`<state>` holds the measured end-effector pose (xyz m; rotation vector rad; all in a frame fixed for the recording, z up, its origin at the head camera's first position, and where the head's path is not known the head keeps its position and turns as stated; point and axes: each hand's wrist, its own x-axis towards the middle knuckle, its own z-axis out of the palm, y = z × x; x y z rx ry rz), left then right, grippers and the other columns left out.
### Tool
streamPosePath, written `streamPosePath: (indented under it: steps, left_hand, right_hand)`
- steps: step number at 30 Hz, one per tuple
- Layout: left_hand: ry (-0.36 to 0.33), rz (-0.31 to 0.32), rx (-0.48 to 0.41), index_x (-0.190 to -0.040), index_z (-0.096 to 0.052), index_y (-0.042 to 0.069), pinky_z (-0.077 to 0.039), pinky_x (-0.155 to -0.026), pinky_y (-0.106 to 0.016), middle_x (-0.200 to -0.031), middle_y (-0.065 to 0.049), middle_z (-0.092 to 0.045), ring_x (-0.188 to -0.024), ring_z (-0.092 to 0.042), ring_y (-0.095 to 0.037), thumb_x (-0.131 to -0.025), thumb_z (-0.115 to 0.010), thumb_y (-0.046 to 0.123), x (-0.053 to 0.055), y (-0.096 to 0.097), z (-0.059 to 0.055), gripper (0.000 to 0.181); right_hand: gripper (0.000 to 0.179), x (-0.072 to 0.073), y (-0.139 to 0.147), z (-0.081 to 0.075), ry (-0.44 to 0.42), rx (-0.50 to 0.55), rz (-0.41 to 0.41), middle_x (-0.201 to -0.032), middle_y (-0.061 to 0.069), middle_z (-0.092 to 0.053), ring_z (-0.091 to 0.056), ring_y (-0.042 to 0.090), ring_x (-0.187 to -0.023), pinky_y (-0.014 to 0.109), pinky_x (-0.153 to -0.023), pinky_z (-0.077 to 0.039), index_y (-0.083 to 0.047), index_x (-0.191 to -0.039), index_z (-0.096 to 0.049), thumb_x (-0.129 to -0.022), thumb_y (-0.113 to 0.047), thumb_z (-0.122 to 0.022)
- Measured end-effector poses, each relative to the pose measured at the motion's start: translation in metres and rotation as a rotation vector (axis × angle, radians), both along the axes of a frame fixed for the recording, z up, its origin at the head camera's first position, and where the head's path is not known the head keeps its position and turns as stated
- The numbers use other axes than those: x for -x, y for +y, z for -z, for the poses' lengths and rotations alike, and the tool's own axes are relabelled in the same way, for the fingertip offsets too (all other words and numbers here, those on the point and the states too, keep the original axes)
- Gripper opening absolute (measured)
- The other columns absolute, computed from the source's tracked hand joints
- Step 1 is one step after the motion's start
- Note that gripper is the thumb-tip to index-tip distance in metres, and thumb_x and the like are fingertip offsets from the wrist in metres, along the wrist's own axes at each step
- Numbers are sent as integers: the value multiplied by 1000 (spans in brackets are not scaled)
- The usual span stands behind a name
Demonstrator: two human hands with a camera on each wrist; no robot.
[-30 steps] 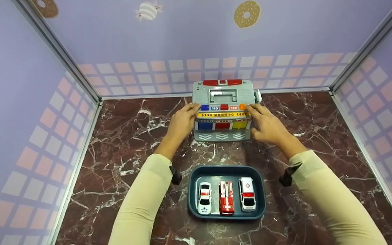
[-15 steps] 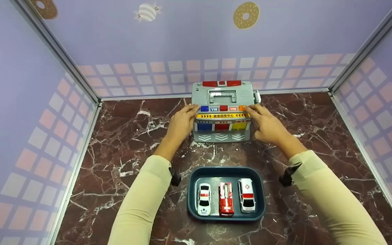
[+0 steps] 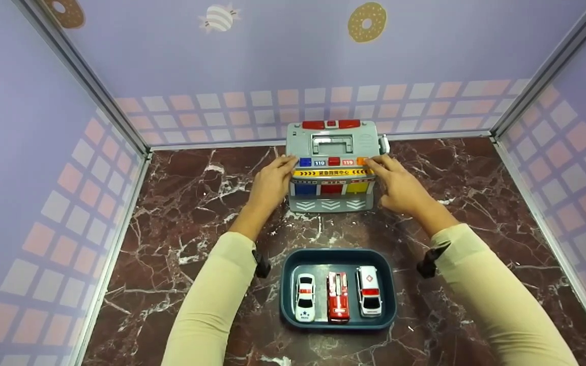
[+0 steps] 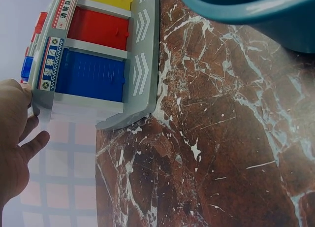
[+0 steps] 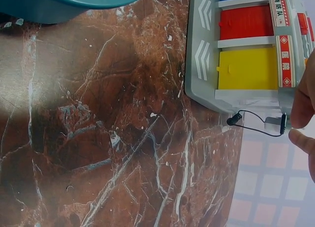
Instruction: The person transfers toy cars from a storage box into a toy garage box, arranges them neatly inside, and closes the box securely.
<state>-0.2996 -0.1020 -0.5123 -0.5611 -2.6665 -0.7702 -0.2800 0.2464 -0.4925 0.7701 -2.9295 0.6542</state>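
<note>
A grey toy emergency-centre garage (image 3: 300,147) stands at the back wall, its blue door (image 4: 93,74), red door (image 4: 98,30) and yellow door (image 5: 248,69) all closed. My left hand (image 3: 270,185) touches its left upper corner, fingertips beside the blue button (image 3: 305,161). On the opposite side, my right hand (image 3: 400,185) rests its fingers at the upper right corner by the orange button (image 3: 361,161). Both hands have fairly straight fingers. Nearer me, a dark teal tray (image 3: 287,290) holds a white police car (image 3: 305,297), a red fire truck (image 3: 338,300) and a white ambulance (image 3: 370,292).
The garage has a carry handle (image 3: 332,138) on top and a white part (image 3: 385,144) at its right edge. A thin black cord (image 5: 256,131) hangs on its right side. Purple patterned panels (image 3: 283,56) enclose the brown marbled tabletop (image 3: 196,213).
</note>
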Motion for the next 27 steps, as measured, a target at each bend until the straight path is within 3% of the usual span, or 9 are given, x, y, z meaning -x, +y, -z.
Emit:
streamPosePath:
  steps: [6, 10, 14, 22, 27]
  left_hand:
    - [-12, -14, 10, -147, -72, 12, -54, -122, -52, -150, -10, -73, -144, -66, -37, -112, -65, 18, 0, 0, -1, 36]
    - [-8, -14, 8, -146, -72, 12, -54, -122, -52, -149, -10, -73, -143, -67, -37, -113, -65, 18, 1, 1, -1, 35]
    - [-2, -8, 5, -145, -73, 11, -55, -121, -52, -148, -10, -73, -142, -67, -38, -112, -65, 18, 1, 1, -1, 35]
    - [3, 1, -5, -145, -73, 9, -55, -121, -51, -148, -12, -73, -142, -68, -38, -112, -66, 17, 0, 1, -2, 35]
    - [-4, -1, -5, -145, -73, 10, -55, -121, -52, -148, -11, -73, -141, -68, -38, -112, -66, 17, 1, 1, -1, 35]
  right_hand:
    - [100, 0, 0, 1, 21, 14, -16, -163, 18, -49, -51, 42, -144, 60, -112, -53, -6, -169, -43, -72, 4, -66]
    - [87, 0, -1, 0, 50, 21, -24, -160, 19, -51, -52, 42, -142, 61, -115, -52, -4, -168, -45, -84, -8, -69]
    - [83, 0, -2, 0, 62, 30, -32, -157, 21, -54, -54, 44, -141, 63, -119, -50, -3, -166, -47, -90, -20, -73]
    - [96, 0, 0, 2, 58, -4, -28, -159, 22, -53, -53, 46, -145, 66, -124, -46, -2, -167, -45, -91, -42, -87]
    - [102, -1, 1, 1, 41, -28, -27, -162, 22, -51, -52, 47, -148, 66, -126, -45, -3, -169, -41, -90, -46, -89]
